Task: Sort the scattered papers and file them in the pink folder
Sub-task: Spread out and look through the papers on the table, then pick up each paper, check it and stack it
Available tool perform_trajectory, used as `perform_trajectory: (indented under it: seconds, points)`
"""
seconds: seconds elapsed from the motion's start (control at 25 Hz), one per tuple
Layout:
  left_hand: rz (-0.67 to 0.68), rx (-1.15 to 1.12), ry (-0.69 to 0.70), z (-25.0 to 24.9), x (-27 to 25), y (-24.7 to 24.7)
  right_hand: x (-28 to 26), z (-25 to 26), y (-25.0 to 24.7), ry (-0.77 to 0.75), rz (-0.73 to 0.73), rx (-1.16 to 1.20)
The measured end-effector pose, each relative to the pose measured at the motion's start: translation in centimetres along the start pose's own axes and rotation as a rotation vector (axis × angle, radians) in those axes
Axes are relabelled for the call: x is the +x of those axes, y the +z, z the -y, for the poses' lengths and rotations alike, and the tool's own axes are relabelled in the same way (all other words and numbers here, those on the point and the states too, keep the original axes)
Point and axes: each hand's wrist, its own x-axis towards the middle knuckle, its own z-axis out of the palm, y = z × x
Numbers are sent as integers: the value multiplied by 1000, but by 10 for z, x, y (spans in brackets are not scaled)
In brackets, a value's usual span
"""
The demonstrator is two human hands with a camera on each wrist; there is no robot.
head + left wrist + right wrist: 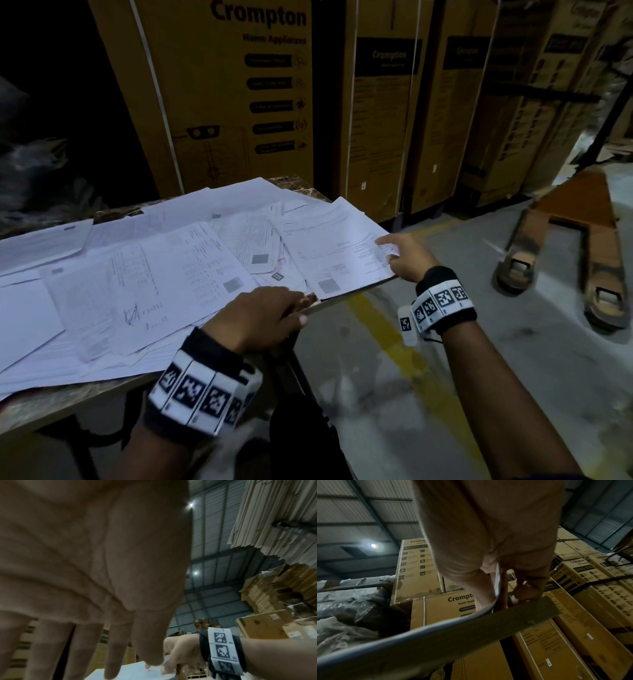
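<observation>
Several printed white papers (154,274) lie scattered and overlapping on a marbled table (51,407). One printed sheet (329,246) overhangs the table's right corner. My right hand (404,257) pinches that sheet's right edge between thumb and fingers. In the right wrist view the sheet (453,632) curves away below the right hand (496,547). My left hand (260,315) rests palm down on the table's near right corner, its fingers straight beside the sheet's lower edge. The left wrist view shows the left hand (85,574) spread over paper (130,672), with the right hand (181,650) beyond. No pink folder is in view.
Tall Crompton cardboard boxes (222,96) stand right behind the table and along the back. An orange pallet jack (575,246) sits on the concrete floor at the right. A yellow floor line (387,329) runs past the table's corner. Plastic-wrapped goods (30,171) fill the dark left.
</observation>
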Motion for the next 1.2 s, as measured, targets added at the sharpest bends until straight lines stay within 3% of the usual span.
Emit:
perform_trajectory:
  seconds: [0.28,0.44,0.52,0.68,0.96,1.2]
  points:
    - [-430,-155,1,32,-40,42,-10,8,2,5,-44,-301]
    - [-579,-148,12,40,-55,62,-39,21,13,-78,-221,-212]
    - [-628,-152,-3,41,-70,70,-68,30,30,-221,-282,-108]
    - [-701,-143,-87,52,-96,89,-131,65,74,-499,-232,174]
    - [-698,-90,-357,84,-138,95,-181,131,114,-528,-100,424]
    - [-746,-164,-471,110,-165,92,-154,170,127,-577,-51,399]
